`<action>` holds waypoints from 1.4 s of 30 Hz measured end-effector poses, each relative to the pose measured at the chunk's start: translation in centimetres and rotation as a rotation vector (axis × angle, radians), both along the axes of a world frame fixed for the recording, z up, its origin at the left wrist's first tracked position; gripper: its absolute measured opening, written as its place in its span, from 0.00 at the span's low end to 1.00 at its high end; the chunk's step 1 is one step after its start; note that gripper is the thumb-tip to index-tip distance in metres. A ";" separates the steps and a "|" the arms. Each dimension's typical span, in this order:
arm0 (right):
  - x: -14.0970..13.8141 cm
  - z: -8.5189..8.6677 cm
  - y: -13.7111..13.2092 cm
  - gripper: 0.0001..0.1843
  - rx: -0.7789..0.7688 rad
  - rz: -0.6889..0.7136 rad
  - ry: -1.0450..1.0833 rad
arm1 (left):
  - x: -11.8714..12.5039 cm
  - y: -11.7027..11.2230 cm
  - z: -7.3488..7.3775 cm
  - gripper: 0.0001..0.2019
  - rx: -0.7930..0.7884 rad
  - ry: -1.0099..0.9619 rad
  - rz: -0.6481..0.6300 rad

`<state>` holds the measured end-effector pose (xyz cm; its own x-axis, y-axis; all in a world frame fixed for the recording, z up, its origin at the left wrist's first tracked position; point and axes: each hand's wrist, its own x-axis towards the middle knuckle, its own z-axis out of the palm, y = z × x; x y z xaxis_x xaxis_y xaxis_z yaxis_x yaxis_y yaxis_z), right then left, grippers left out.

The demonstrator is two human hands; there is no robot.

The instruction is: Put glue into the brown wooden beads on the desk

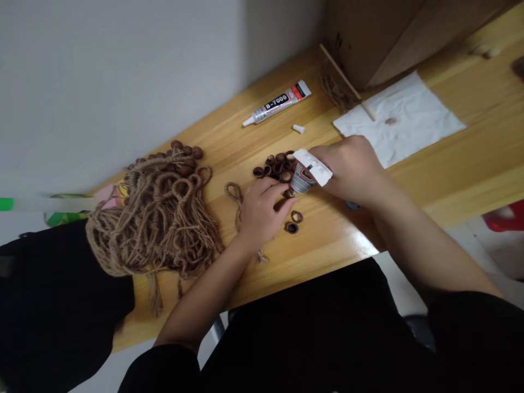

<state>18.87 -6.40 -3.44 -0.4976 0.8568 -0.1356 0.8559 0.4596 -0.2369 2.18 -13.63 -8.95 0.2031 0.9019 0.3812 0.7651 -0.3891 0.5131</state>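
Observation:
In my right hand (pixel 352 169) is a tube of glue (pixel 303 180), gripped near its flat white end and tipped with its nozzle side down. My left hand (pixel 262 210) pinches a small brown nut shell (pixel 289 193) between thumb and fingers, right under the tube. The tube's tip is hidden from this angle. Just beyond my fingers lies a cluster of hollow brown nut shells (pixel 270 170). Two more shell pieces (pixel 292 227) sit nearer to me. A short looped piece of twine cord (pixel 234 192) lies left of my left hand, partly covered by it.
A big heap of knotted twine cords (pixel 164 218) with round brown nuts (pixel 186 155) covers the left. Behind lie a B-7000 glue tube (pixel 278 103) and a white cap (pixel 298 129). White tissue (pixel 413 117), a wooden stick (pixel 347 82) and a cardboard box (pixel 368 38) are at right.

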 end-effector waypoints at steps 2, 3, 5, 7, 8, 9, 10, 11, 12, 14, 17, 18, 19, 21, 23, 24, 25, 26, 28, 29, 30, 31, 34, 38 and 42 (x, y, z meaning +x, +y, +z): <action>0.0 0.0 0.0 0.11 -0.007 -0.009 -0.010 | 0.0 0.0 0.0 0.07 -0.015 0.000 0.003; 0.0 0.0 0.0 0.11 0.000 -0.002 -0.010 | 0.0 0.0 0.0 0.06 -0.023 0.001 0.003; 0.1 -0.1 0.0 0.12 0.016 0.014 -0.010 | 0.0 0.0 0.1 0.06 -0.028 0.006 0.004; 0.1 -0.3 0.0 0.11 0.021 0.025 -0.014 | 0.0 0.0 0.1 0.06 -0.022 0.009 0.003; 0.1 -0.3 0.1 0.11 0.020 0.025 -0.017 | 0.0 0.0 0.1 0.06 -0.020 0.008 0.003; 0.1 -0.4 0.1 0.11 0.021 0.023 -0.018 | 0.0 0.0 0.1 0.06 -0.019 0.005 0.003; 0.1 -0.3 0.1 0.11 0.025 0.020 -0.016 | 0.1 0.0 0.1 0.06 -0.019 0.002 0.000; 0.1 -0.3 0.1 0.10 0.030 0.017 -0.012 | 0.1 0.0 0.1 0.06 -0.021 -0.001 -0.002; 0.1 -0.3 0.1 0.10 0.031 0.016 -0.007 | 0.1 0.0 0.1 0.06 -0.026 -0.003 -0.003; 0.1 -0.1 0.0 0.10 0.024 0.019 0.001 | 0.1 0.0 0.1 0.06 -0.033 0.000 -0.005; 0.0 0.0 0.0 0.10 0.014 0.032 0.001 | 0.0 0.0 0.1 0.06 -0.030 0.004 -0.004; 0.0 0.0 0.0 0.10 0.018 0.031 -0.002 | 0.0 0.0 0.1 0.06 -0.027 0.005 -0.004; 0.1 0.0 0.0 0.10 0.022 0.027 -0.006 | 0.0 0.0 0.1 0.06 -0.027 0.007 -0.003; 0.1 0.0 0.1 0.09 0.026 0.021 -0.018 | 0.0 0.0 0.1 0.06 -0.028 0.010 -0.002; 0.2 0.1 0.1 0.09 0.024 0.016 -0.034 | 0.0 -0.1 0.1 0.06 -0.029 0.004 -0.005; 0.2 0.1 0.1 0.10 0.021 0.012 -0.043 | 0.0 -0.1 0.1 0.06 -0.029 0.001 -0.007; 0.2 0.1 0.1 0.10 0.016 0.007 -0.050 | 0.0 -0.1 0.1 0.06 -0.027 -0.003 -0.007; 0.1 0.2 0.1 0.10 0.010 0.005 -0.054 | 0.0 -0.1 0.1 0.06 -0.026 -0.003 -0.007; 0.1 0.2 0.1 0.10 -0.002 0.005 -0.060 | 0.0 -0.1 0.1 0.06 -0.021 0.003 -0.002; 0.1 0.2 0.1 0.10 -0.007 0.008 -0.065 | 0.0 -0.1 0.1 0.06 -0.017 0.005 -0.001; 0.1 0.2 0.1 0.10 -0.009 0.009 -0.072 | 0.0 -0.1 0.1 0.06 -0.015 0.005 -0.001; 0.1 0.2 0.1 0.09 -0.010 0.009 -0.078 | 0.0 -0.1 0.1 0.06 -0.014 0.004 -0.001; 0.2 0.3 0.1 0.09 0.001 -0.010 -0.086 | 0.0 -0.1 0.0 0.06 -0.021 -0.003 -0.003; 0.3 0.6 0.0 0.09 -0.015 -0.007 -0.075 | -0.1 -0.1 0.0 0.06 -0.014 0.004 -0.006; 0.4 0.8 -0.1 0.09 -0.016 0.009 -0.048 | 0.0 0.0 0.1 0.07 -0.003 0.007 -0.005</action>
<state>19.25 -6.49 -2.66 -0.4979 0.8497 -0.1733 0.8623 0.4639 -0.2029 2.16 -13.68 -8.88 0.2100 0.9021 0.3770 0.7668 -0.3912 0.5090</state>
